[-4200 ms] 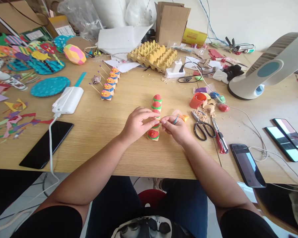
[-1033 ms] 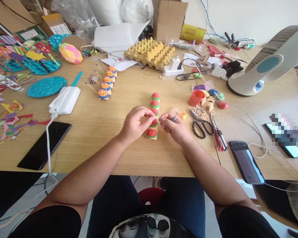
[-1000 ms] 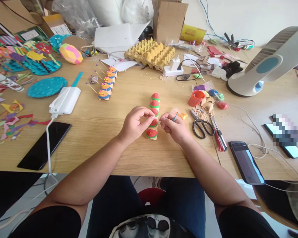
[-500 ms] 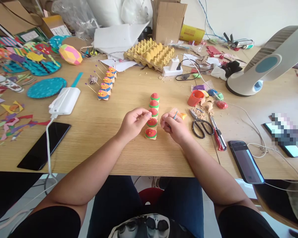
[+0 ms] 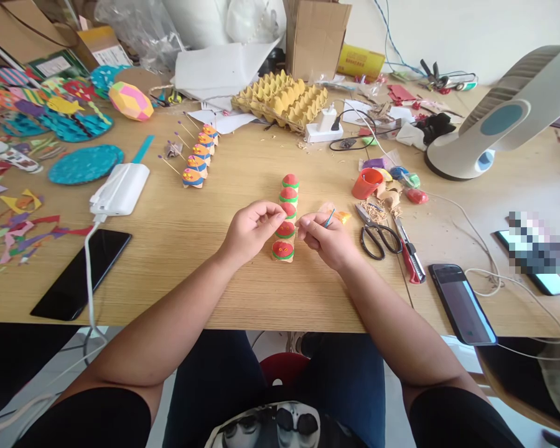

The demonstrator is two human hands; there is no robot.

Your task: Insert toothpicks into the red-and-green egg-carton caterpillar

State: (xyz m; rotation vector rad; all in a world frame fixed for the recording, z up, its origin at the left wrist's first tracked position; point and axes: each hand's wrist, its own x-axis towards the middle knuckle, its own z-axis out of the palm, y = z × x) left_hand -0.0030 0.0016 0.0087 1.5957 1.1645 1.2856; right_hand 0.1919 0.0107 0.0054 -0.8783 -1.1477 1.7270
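A row of red and green clay-covered egg-carton humps (image 5: 283,250), like a caterpillar, lies lengthwise in front of me. The nearest hump has small yellow eyes. My left hand (image 5: 256,229) is closed in a pinch, its fingertips at the left side of the middle humps; anything between them is too small to make out. On the right side of the row, my right hand (image 5: 325,238) is closed around a thin blue stick-like tool (image 5: 329,218), mostly hidden by the fingers. Behind that hand lies a small plastic bag with something yellow (image 5: 343,216).
Scissors (image 5: 374,239), a red utility knife (image 5: 411,258) and an orange cup (image 5: 367,183) lie on the right. A similar orange and blue caterpillar (image 5: 193,177) stands back left. Phones, a power bank (image 5: 120,190), a yellow egg tray (image 5: 284,99) and a fan (image 5: 485,130) surround the workspace.
My right hand has moved slightly left, closer to the red and green row, with the blue tool still in it. My left hand is nearly unchanged.
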